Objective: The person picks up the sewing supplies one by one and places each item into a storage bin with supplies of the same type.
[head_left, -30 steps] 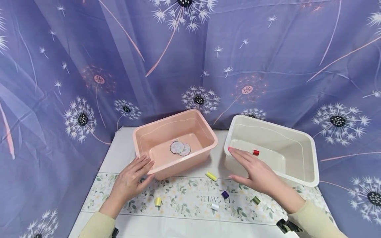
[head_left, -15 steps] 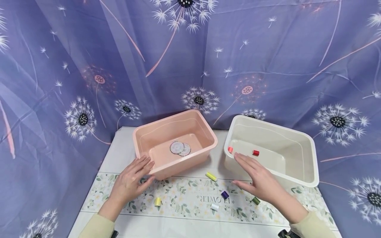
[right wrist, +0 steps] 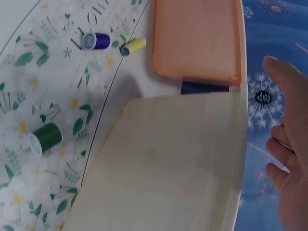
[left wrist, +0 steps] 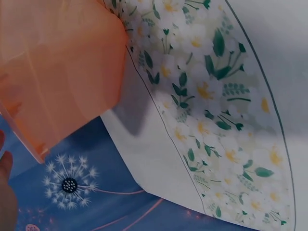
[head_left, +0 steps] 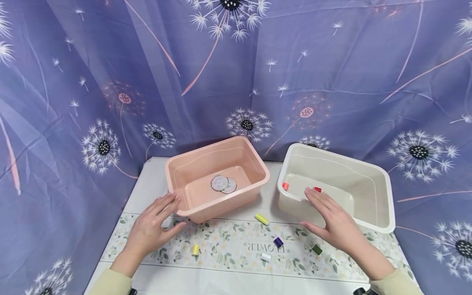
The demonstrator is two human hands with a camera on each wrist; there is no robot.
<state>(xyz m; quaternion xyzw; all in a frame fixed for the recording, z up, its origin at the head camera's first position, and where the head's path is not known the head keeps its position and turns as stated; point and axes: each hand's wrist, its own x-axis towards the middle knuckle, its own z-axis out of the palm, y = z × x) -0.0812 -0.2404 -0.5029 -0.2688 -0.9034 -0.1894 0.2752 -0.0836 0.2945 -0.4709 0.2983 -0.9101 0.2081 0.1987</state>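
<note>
In the head view my left hand (head_left: 149,227) is at the near left corner of the pink bin (head_left: 221,203), fingers extended and holding nothing; whether it touches the rim I cannot tell. My right hand (head_left: 337,223) hovers by the near rim of the cream bin (head_left: 391,205), its fingers spread loosely with nothing between them. Inside the cream bin lie an orange-red spool (head_left: 285,186) and a red spool (head_left: 317,189), the latter partly covered by my fingertips. Two round pin wheels (head_left: 219,183) overlap on the pink bin's floor.
On the table are a long yellow-green spool (head_left: 262,219), a purple spool (head_left: 278,242), a white spool (head_left: 266,257), a green spool (head_left: 316,249) and a short yellow spool (head_left: 195,250). A blue dandelion-print curtain (head_left: 206,82) hangs behind both bins.
The orange-red spool left my right fingers and lies in the cream bin. My right hand has moved right along the rim; my left hand has shifted slightly left.
</note>
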